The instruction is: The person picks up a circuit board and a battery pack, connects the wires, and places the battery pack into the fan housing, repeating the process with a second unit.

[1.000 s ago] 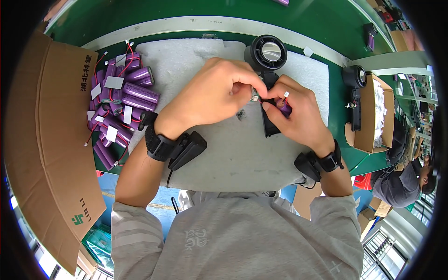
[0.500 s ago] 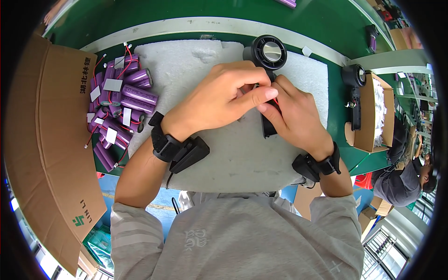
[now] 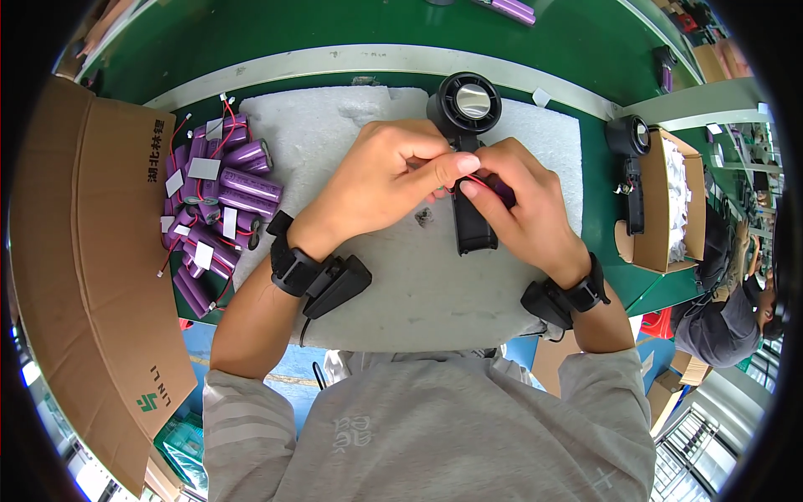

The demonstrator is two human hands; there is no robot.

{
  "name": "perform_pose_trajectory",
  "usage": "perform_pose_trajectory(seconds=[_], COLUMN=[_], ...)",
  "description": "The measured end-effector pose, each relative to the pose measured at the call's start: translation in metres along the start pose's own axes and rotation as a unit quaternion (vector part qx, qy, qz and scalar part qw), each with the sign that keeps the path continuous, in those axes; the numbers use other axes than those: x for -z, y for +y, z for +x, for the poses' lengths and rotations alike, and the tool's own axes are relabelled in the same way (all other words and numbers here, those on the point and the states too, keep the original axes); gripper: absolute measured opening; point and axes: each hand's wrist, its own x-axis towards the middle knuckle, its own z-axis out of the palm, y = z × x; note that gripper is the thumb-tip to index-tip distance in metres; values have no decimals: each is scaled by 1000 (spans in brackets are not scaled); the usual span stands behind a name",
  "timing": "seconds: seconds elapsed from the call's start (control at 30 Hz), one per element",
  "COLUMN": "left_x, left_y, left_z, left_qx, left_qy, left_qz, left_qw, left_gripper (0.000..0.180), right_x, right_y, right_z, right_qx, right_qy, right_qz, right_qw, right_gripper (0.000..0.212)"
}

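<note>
And here in the head view, both hands meet over the black fan (image 3: pixel 474 102), which lies on the pale foam pad (image 3: pixel 393 293) with its handle (image 3: pixel 475 227) toward the wearer. The left hand (image 3: pixel 381 180) has thumb and forefinger pressed together, pinching, it seems, the red wire (image 3: pixel 478 179); the very tips hide the detail. The right hand (image 3: pixel 529 202) curls its fingers around a purple battery (image 3: pixel 504 192), thumb close to that wire. So the battery is out beside the handle, not seated in it, and I can't tell whether any wire is joined. Over on the left, a heap of wired batteries (image 3: pixel 251 188) lies loose, so plenty look unfitted. The pad sits on a green table (image 3: pixel 598 217), a tall cardboard box (image 3: pixel 75 276) standing at the left. On the right, a second fan (image 3: pixel 629 138) lies beside a smaller open box (image 3: pixel 696 205); beyond it, a co-worker in a dark shirt (image 3: pixel 715 330), and below, blue floor (image 3: pixel 288 410).
</note>
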Motion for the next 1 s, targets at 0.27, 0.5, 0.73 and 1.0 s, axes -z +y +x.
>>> perform_pose_trajectory(seconds=[0.27, 0.5, 0.73, 1.0], left_x=[0, 8, 16, 20], left_y=[-1, -3, -3, 4], left_z=[1, -1, -1, 1], left_qx=[28, 49, 56, 100], left_qy=[1, -52, -87, -93], left_qz=[-28, -95, -123, -108], left_qw=[999, 993, 987, 985], left_gripper=[32, 12, 24, 30], right_x=[1, 6, 11, 8], right_y=[2, 3, 0, -3], right_z=[1, 1, 3, 1], right_qx=[-27, -82, -105, -100], right_qy=[-20, -60, -99, -89], right_qz=[15, 86, 108, 65], right_qw=[999, 991, 984, 989], right_gripper=[9, 9, 7, 8])
